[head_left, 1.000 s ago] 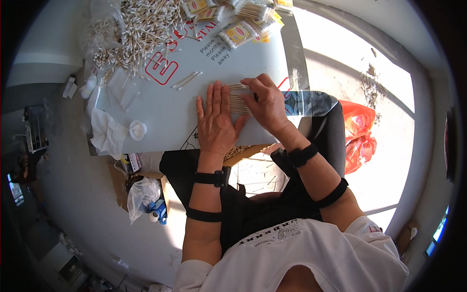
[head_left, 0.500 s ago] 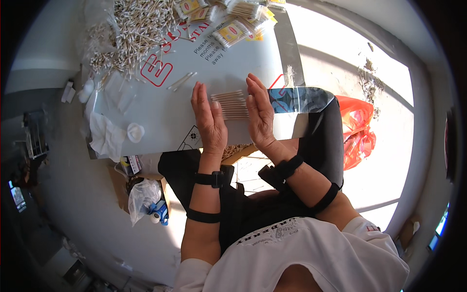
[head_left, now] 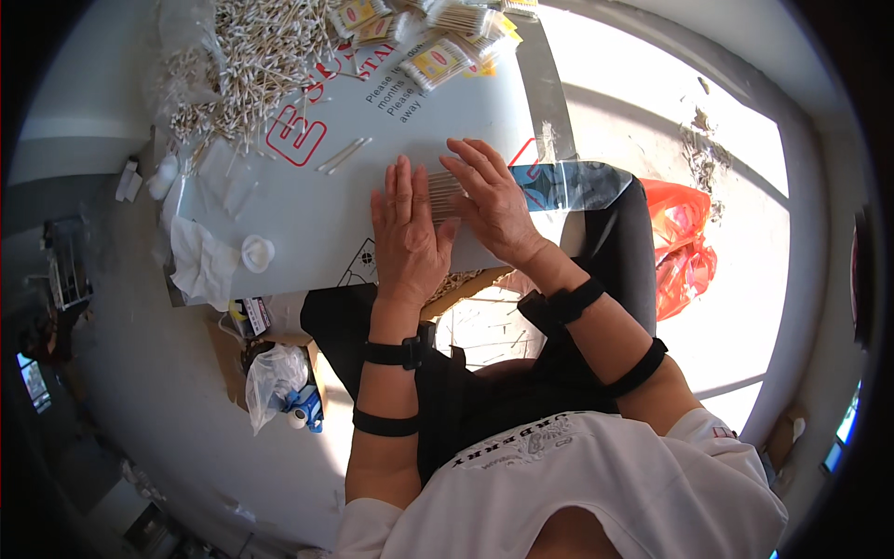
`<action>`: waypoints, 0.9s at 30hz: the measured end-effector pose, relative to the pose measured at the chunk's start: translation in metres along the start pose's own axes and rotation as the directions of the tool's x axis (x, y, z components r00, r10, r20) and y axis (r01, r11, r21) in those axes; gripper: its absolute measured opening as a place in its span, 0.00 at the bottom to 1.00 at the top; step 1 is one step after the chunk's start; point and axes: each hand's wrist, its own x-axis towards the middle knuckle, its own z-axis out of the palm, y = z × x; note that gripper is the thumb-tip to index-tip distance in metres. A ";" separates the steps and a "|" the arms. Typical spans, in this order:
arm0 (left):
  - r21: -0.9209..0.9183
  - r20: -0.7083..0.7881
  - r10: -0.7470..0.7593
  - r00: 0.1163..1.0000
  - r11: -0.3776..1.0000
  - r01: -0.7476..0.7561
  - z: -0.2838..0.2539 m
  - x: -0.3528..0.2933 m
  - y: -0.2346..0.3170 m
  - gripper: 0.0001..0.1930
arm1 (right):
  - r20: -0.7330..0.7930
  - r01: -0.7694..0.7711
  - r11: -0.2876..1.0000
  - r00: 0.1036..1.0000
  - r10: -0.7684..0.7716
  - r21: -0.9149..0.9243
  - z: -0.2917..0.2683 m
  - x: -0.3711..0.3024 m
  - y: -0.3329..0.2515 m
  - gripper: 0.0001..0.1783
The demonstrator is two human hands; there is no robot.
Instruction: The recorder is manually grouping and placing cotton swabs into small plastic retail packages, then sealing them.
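A row of cotton swabs (head_left: 438, 194) lies side by side on the grey printed board, between my two hands. My left hand (head_left: 408, 238) rests flat at the row's left end, fingers stretched forward and partly over the swab tips. At the right end, my right hand (head_left: 500, 207) leans in with its fingers extended and bent over the swabs, hiding their right tips. Neither hand is closed round anything. A few loose cotton swabs (head_left: 345, 156) lie on the board (head_left: 321, 214) beyond my left fingers.
A big heap of cotton swabs (head_left: 265, 61) covers the far left, near filled packs of swabs (head_left: 438, 61). White tissue (head_left: 200, 256) and a round cotton pad (head_left: 258, 252) sit at the left edge. Below are a box with a plastic bag (head_left: 277, 377) and a red bag (head_left: 683, 252).
Both hands have come closer together over the row. My left hand now lies flatter with its palm down, and my right fingers have moved left over the swab ends.
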 end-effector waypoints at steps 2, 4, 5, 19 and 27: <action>0.023 0.052 0.004 0.999 1.000 -0.005 -0.001 -0.007 -0.001 0.36 | 0.170 0.199 0.918 0.974 -0.148 -0.342 -0.006 -0.001 0.003 0.32; 0.041 0.106 0.006 0.994 0.999 -0.011 -0.001 -0.010 -0.001 0.38 | 0.236 0.257 0.894 0.955 -0.178 -0.366 -0.010 -0.003 0.008 0.33; 0.048 0.098 0.004 0.995 0.999 -0.009 0.000 -0.010 0.000 0.38 | 0.302 0.315 0.868 0.931 -0.204 -0.385 -0.010 -0.005 0.010 0.34; 0.069 0.104 0.046 0.994 0.996 -0.053 0.003 -0.012 0.000 0.40 | 0.258 0.393 0.763 0.918 -0.300 -0.513 0.002 -0.013 0.015 0.32; 0.146 0.133 0.070 0.989 0.985 -0.090 0.006 -0.013 -0.008 0.39 | 0.341 0.323 0.791 0.927 -0.155 -0.520 -0.006 -0.027 0.010 0.34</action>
